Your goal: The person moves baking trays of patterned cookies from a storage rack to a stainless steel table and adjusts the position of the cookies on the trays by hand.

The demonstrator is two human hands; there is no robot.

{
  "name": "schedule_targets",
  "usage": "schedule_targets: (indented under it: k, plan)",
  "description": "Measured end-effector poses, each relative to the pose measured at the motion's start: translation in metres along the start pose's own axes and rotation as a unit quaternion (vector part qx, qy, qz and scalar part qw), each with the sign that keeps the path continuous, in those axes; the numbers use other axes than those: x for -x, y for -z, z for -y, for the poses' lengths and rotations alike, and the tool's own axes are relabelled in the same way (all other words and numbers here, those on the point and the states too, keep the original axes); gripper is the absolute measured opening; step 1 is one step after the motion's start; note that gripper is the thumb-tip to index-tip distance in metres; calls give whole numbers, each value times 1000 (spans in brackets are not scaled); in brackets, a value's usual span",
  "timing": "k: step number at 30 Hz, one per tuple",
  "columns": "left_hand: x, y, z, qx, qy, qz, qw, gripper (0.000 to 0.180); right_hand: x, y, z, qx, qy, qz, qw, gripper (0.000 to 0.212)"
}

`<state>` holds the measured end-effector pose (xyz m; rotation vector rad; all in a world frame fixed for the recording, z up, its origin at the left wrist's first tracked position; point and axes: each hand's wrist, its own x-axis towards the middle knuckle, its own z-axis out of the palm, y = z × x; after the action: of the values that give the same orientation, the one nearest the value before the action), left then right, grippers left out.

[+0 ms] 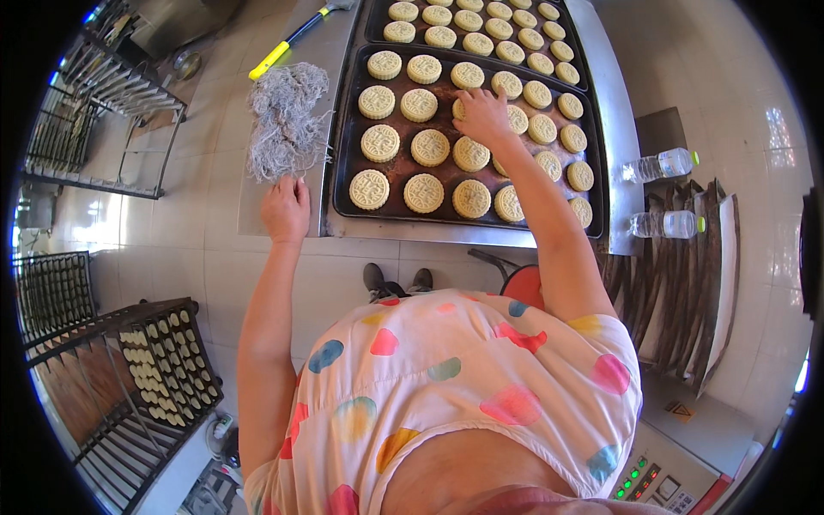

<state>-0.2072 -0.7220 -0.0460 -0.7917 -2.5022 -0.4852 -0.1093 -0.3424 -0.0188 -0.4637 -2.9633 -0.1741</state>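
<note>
I see the right hand (482,118) at a patterned cake (457,111) in the upper-centre tray (401,167), where a light touch should best spare neighbouring cakes (471,155), though I cannot tell whether it, or the left hand (287,210) beside the upper-left grey strands (287,120), grips anything.

Our pale-yellow cakes (423,194) all embossed, our tray (348,144) black-rimmed, our pale top (446,396) pink, blue, yellow-blotched!

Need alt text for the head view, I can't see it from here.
A person's right hand is over round, pattern-stamped pastries set in rows on a dark tray. The left hand is beside tangled grey strands; two clear bottles are at the right.
</note>
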Motion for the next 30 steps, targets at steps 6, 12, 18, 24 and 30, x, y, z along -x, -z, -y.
schedule_targets:
  k: [6,12,18,24,30]
  plan:
    - [-1,0,-1,-2,-2,2,1000,20,11,-1,-44,-73,-129,8,989,62]
    - [-2,0,-2,-13,-7,7,1000,21,17,-3,-71,-37,-173,75,981,61]
    - [-2,2,-4,-25,-15,6,1000,21,8,-11,-77,-10,-155,105,982,61]
    - [0,1,-3,-36,-20,-2,999,21,22,-14,-68,2,-105,-18,994,56]
    - [0,1,-5,-48,-13,4,999,21,57,-18,-75,-64,-101,-183,976,47]
